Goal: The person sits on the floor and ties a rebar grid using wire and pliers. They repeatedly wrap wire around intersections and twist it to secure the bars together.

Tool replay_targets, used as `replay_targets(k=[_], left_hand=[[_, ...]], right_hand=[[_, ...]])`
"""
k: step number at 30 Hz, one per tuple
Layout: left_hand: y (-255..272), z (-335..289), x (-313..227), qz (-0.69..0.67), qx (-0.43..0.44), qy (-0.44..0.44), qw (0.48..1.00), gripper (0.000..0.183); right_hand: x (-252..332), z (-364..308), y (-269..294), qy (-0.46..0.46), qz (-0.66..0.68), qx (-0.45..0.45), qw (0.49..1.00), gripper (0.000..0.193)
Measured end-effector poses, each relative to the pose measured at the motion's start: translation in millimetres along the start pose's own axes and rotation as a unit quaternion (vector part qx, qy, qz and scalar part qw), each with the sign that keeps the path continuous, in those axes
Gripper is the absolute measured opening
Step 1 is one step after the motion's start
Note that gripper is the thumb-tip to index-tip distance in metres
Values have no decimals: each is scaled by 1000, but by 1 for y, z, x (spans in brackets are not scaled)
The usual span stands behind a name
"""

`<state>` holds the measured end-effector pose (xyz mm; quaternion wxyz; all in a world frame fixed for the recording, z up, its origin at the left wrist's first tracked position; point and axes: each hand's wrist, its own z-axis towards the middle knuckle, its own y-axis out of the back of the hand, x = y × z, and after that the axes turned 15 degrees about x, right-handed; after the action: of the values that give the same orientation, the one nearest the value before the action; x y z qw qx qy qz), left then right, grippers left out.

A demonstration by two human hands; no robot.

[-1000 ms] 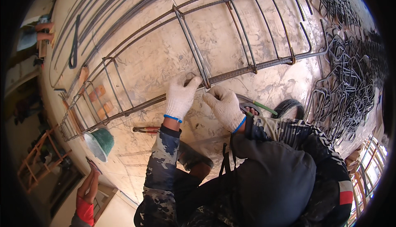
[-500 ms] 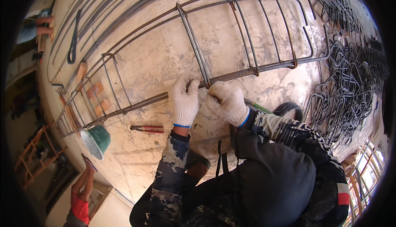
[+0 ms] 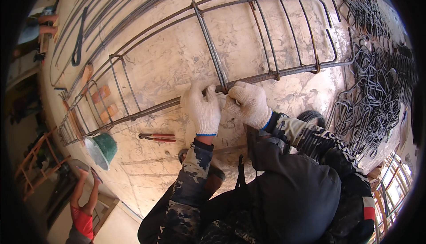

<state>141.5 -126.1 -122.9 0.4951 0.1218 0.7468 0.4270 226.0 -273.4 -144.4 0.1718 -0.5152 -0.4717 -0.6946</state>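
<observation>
A long rebar cage (image 3: 275, 31) of straight bars and bent stirrups lies across a pale work surface (image 3: 177, 57). My left hand (image 3: 203, 107), in a white knit glove, grips the near long bar (image 3: 142, 110) just left of a pair of stirrups (image 3: 213, 53). My right hand (image 3: 248, 103), also gloved, is closed at the joint where those stirrups meet the bar. What it pinches there is hidden by the fingers.
Red-handled pliers (image 3: 156, 136) lie on the surface below my left hand. A green bucket (image 3: 102, 148) stands at the near left edge. A heap of bent stirrups (image 3: 377, 88) fills the right. Loose bars (image 3: 102, 17) lie at the far side. Another person's legs (image 3: 84, 199) show bottom left.
Both hands have moved up onto the near bar and closed at the stirrup joint. My view has shifted slightly, so the cage sits lower in the picture.
</observation>
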Motion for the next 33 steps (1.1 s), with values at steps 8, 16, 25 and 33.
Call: replay_targets(k=[8,16,25,33], left_hand=[[-4,-38,28,129,-85,-185,971,20],[4,-53,15,95,-38,-191,976,21],[-34,-72,-19,-93,-52,-20,994,17],[33,-14,3,169,38,-227,958,51]], right_hand=[[16,16,19,-39,-19,28,999,14],[20,63,33,38,-117,122,985,13],[49,122,42,85,-248,420,869,18],[20,-27,112,-203,-96,136,965,23]])
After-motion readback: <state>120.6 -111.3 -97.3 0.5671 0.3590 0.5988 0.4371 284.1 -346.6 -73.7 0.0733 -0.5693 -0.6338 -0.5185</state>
